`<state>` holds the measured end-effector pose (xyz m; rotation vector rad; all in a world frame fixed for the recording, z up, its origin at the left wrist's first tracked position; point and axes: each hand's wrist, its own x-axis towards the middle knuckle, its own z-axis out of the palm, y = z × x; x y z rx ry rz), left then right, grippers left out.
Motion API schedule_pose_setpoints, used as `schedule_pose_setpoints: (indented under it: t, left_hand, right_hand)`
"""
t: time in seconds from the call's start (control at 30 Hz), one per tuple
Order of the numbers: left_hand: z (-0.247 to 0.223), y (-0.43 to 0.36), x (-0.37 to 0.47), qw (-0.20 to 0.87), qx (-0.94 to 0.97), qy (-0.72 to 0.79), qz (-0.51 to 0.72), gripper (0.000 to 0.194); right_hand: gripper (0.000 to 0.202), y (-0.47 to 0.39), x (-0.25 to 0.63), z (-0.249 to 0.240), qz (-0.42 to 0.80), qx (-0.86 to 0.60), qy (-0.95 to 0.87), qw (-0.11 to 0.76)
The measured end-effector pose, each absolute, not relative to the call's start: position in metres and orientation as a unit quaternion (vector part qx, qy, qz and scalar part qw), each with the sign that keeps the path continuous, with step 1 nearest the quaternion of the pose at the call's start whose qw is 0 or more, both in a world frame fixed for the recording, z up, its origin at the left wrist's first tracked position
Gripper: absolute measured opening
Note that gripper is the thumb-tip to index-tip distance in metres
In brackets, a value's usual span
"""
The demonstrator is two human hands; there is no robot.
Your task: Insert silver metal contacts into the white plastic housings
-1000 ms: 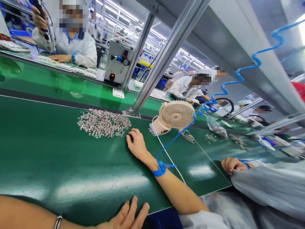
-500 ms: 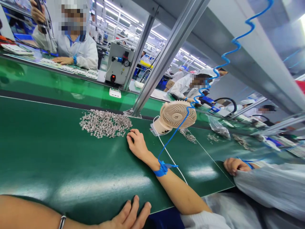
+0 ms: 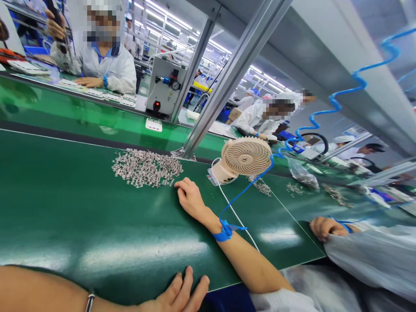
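My right hand [image 3: 191, 200] rests on the green work surface [image 3: 81, 208], its fingers curled in. What they may hold, if anything, is hidden. Just beyond its fingertips lies a heap of small silvery metal parts [image 3: 146, 168]. A blue wrist strap [image 3: 224, 232] with a coiled blue cord [image 3: 336, 102] is round my right wrist. Close to the front edge of the surface, my left hand [image 3: 182, 294] lies with fingers stretched out and apart, holding nothing. A metal bracelet [image 3: 90, 302] circles its wrist.
A beige fan [image 3: 246, 157] with a white cable stands right of the heap. Near it rises a metal post [image 3: 224, 82]. A co-worker's hand [image 3: 326, 227] rests at right. Smaller part piles and a plastic bag [image 3: 303, 174] lie beyond. Another co-worker [image 3: 104, 65] sits opposite.
The coiled blue cord has swung to the right and away from in front of the fan. The view has shifted slightly; both my hands stay almost where they were.
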<state>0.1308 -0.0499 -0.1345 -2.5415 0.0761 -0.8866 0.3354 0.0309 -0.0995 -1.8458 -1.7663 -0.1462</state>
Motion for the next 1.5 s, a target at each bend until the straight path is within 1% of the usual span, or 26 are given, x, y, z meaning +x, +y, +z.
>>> schedule_pose_setpoints:
  t: [0.27,0.57,0.73,1.03,1.5]
  left_hand:
    - [-0.1330,-0.0497,0.1304,0.229,-0.919,0.031,-0.318,0.030]
    - [-0.1322,-0.0492,0.1292,0.225,-0.925,0.038,-0.306,0.030]
    - [-0.1339,-0.0508,0.1294,0.223,-0.926,0.034,-0.302,0.029]
    - [-0.1314,-0.0492,0.1289,0.230,-0.926,0.039,-0.298,0.030]
    - [-0.1339,-0.0502,0.1301,0.223,-0.925,0.032,-0.307,0.030]
  right_hand:
    - [0.027,0.0305,0.3376,-0.0997,-0.082,-0.707,-0.622,0.328]
    - [0.025,0.0302,0.3370,-0.0998,-0.077,-0.676,-0.620,0.392]
    - [0.023,0.0309,0.3376,-0.1001,-0.070,-0.664,-0.623,0.407]
    - [0.022,0.0310,0.3372,-0.0999,-0.041,-0.650,-0.649,0.392]
    - [0.019,0.0323,0.3374,-0.1017,-0.043,-0.671,-0.658,0.339]
